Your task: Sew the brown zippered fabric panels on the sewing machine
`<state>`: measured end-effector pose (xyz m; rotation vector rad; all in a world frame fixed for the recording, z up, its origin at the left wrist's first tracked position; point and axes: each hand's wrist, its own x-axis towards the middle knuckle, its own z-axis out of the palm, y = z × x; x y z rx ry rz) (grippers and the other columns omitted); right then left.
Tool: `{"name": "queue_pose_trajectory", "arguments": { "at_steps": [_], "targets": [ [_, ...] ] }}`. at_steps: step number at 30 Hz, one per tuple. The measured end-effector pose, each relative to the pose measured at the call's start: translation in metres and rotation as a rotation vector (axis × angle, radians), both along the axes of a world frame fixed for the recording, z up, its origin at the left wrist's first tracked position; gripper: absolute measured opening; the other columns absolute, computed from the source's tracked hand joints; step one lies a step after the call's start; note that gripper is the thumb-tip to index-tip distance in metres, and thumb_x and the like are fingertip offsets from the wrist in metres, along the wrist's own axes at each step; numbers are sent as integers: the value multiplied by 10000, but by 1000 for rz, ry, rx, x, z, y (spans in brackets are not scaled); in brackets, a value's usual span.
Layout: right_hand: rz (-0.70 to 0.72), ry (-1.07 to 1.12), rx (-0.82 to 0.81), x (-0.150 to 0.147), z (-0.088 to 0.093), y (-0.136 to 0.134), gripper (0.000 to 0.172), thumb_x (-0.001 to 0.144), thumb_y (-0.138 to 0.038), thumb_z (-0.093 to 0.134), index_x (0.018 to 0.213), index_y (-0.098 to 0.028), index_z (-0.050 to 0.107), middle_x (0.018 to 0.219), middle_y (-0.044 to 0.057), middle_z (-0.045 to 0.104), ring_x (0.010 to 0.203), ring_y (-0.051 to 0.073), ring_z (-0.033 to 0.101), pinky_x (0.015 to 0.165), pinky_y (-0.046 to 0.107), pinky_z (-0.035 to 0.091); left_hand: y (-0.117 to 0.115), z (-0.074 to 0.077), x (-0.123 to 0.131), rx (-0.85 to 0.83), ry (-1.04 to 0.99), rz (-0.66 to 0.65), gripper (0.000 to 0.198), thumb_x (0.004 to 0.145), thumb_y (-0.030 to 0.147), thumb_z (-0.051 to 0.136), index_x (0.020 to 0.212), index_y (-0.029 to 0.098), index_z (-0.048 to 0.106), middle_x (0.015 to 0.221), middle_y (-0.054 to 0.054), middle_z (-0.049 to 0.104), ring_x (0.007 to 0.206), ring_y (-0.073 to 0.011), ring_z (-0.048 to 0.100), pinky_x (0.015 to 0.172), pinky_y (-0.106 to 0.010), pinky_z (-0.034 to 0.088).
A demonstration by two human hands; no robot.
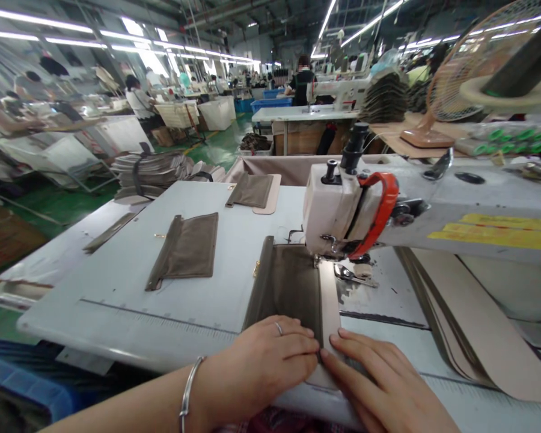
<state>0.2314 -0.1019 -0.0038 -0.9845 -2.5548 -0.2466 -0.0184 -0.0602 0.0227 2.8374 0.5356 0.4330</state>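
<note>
A dark brown fabric piece (295, 288) with a folded left edge and a small gold clasp (256, 268) lies under the needle area of a white sewing machine (327, 204). Beneath its right side shows a beige panel (330, 294). My left hand (265, 358) lies flat on the near end of the brown piece, fingers stretched. Beside it, my right hand (381, 373) rests with extended fingers on the beige panel's edge, index fingertip by the seam. The near corner of the work is partly hidden by both hands.
Two similar brown pieces (187, 246) (252, 190) lie on the white table (117, 264). Long beige and brown panels (487, 325) lie to the right. Stacked panels (148, 171) stand at the back left, a fan (460, 66) at the back right, and a blue crate (31, 385) at lower left.
</note>
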Motion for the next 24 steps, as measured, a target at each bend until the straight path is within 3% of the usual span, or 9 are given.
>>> {"name": "queue_pose_trajectory", "arguments": {
  "at_steps": [9,18,24],
  "targets": [
    [-40,21,-18,-4,0,15,358,919,-200,430,1225,-205,617,1205,85,639,1113,219,585,862,351,529,28,2,6,42,34,4,202,937,146,504,1107,128,614,1179,-63,661,1165,-162,560,1083,-325,415],
    [-101,32,-143,-5,-6,34,379,937,-260,519,1312,-209,528,1313,89,548,1200,252,496,942,423,467,56,0,10,63,30,-1,207,931,109,476,1092,109,606,1171,-90,658,1145,-194,574,1052,-340,427],
    [-146,11,-211,-6,0,50,398,941,-303,526,1332,-241,487,1322,63,528,1169,243,500,943,447,454,72,-4,15,92,84,33,206,939,122,479,1109,101,595,1152,-101,655,1148,-212,571,1035,-355,439]
  ]
}}
